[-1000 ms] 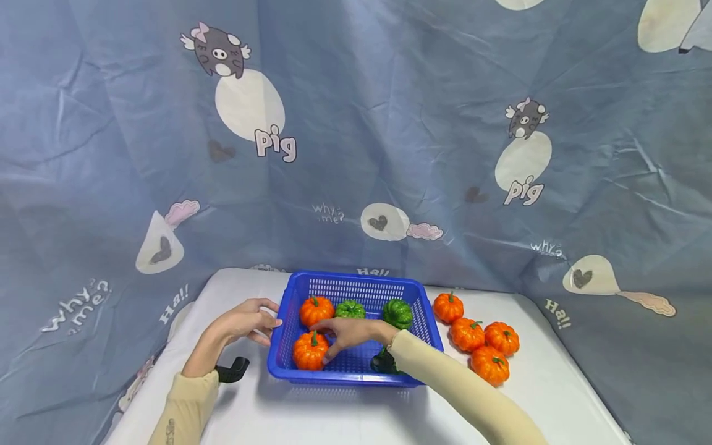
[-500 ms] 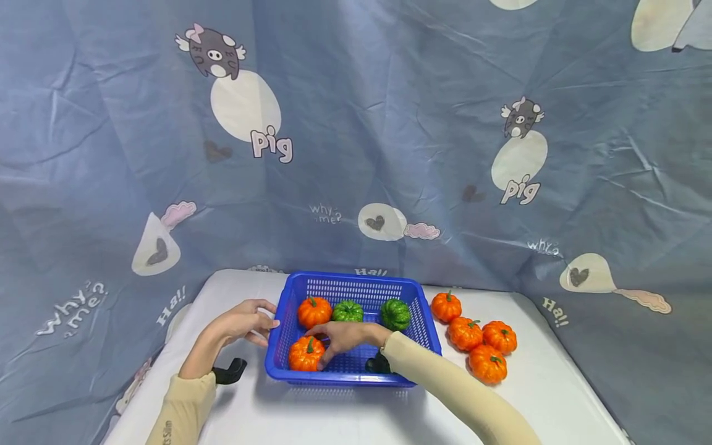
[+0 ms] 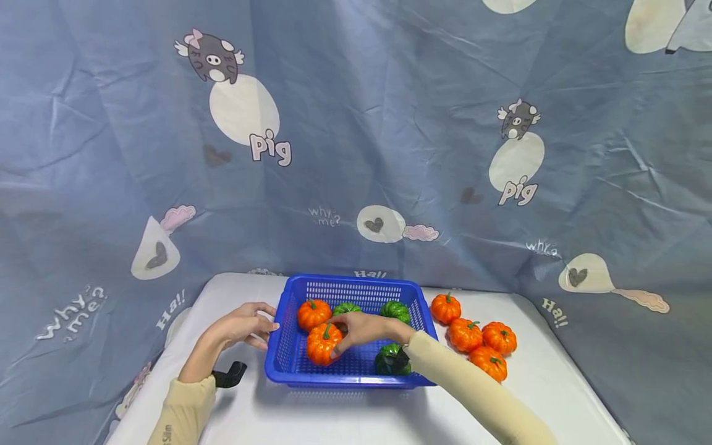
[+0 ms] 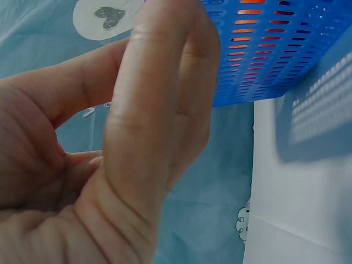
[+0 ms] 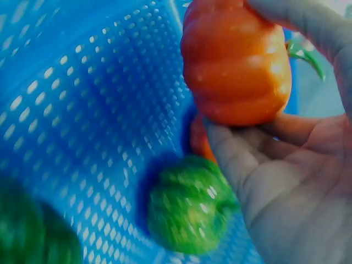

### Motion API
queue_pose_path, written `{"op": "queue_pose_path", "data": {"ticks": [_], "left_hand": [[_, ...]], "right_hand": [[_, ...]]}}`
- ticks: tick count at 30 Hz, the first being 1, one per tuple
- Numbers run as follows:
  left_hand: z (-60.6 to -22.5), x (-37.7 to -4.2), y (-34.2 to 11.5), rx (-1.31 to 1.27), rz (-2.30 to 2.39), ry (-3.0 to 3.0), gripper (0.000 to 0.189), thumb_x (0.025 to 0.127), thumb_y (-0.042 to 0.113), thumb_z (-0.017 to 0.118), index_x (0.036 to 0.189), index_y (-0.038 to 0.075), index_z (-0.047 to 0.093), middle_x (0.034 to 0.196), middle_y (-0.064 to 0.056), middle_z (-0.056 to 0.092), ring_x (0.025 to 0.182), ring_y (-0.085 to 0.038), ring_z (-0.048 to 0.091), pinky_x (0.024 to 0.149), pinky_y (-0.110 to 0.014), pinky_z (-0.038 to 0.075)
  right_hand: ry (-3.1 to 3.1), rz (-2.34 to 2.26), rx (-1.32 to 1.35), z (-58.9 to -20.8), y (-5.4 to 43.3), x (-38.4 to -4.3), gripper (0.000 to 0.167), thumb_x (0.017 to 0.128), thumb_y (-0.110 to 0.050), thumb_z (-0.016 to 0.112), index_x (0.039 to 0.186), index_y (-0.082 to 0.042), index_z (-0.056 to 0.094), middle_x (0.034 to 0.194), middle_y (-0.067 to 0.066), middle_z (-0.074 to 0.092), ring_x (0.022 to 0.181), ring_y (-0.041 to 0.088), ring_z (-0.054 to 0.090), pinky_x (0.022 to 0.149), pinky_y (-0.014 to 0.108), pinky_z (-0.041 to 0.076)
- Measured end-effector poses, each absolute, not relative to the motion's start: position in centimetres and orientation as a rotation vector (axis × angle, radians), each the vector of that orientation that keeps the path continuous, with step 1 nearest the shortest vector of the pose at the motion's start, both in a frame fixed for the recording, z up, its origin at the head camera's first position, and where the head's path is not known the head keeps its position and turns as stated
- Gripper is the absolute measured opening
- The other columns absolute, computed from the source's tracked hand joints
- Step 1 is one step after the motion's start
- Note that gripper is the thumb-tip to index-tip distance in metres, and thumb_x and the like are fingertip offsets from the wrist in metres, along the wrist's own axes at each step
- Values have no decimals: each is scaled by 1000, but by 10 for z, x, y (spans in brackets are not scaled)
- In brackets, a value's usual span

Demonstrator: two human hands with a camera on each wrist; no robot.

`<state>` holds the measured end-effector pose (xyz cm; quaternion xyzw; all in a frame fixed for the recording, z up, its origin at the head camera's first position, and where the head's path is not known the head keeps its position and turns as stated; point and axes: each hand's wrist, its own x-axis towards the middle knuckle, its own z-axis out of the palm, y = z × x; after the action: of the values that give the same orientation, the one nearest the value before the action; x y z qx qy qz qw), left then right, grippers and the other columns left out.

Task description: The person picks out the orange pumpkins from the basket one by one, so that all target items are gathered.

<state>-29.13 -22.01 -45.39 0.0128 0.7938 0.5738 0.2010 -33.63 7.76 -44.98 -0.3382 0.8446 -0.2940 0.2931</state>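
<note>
My right hand (image 3: 361, 327) grips a small orange pumpkin (image 3: 322, 345) between thumb and fingers, inside the blue plastic basket (image 3: 356, 379). In the right wrist view this pumpkin (image 5: 236, 66) is held above the basket floor, its green stem pointing away to the right. My left hand (image 3: 245, 324) is at the basket's left side, its fingertips at the outer rim with loosely bent fingers. Another orange pumpkin (image 3: 314, 314) lies in the back left of the basket. Green pumpkins sit at the back middle (image 3: 347, 308), back right (image 3: 395, 312) and front right (image 3: 392, 360), partly hidden by my right arm.
Several orange pumpkins (image 3: 466, 335) lie on the white table (image 3: 311, 420) to the right of the basket. A patterned blue-grey cloth (image 3: 334, 154) hangs behind and at the sides. A black strap piece (image 3: 230, 374) juts from my left wrist.
My right hand has raised the orange pumpkin from the basket's front left corner and shifted it right. The front green pumpkin shows more now. My left hand stays at the rim.
</note>
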Motion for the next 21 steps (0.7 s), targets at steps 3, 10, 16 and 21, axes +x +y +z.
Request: {"op": "queue_pose_path", "data": {"ticks": [3,10,16,21], "left_hand": [[-454,-292,-221,48,1608,2212,47,89,11,63,126,-8,42,85,-14,67,73,-21,66,66,-37,61],[-454,-290,-220,49,1602,2201,48,90,11,63,128,-9,41,87,-13,67,74,-21,66,67,-38,61],[-453,-290,-220,44,1586,2216,49,90,11,63,128,-8,40,87,-13,68,75,-22,67,67,-37,61],[-453,-291,-220,36,1573,2222,50,89,12,63,129,-8,40,87,-14,68,75,-22,67,67,-38,61]], "right_hand": [[2308,-815,-855,-439,99,-334,77,74,-34,81,138,-8,49,114,-7,63,101,5,59,90,20,50],[2396,-949,-729,-418,166,-322,71,75,-35,81,136,-12,51,118,-2,63,103,14,61,90,29,54],[2501,-1072,-566,-410,232,-306,75,78,-35,79,140,-8,46,124,8,61,104,19,60,85,32,56],[2600,-1153,-413,-417,293,-288,73,80,-34,77,139,-5,46,124,13,62,105,22,60,84,29,52]]}}
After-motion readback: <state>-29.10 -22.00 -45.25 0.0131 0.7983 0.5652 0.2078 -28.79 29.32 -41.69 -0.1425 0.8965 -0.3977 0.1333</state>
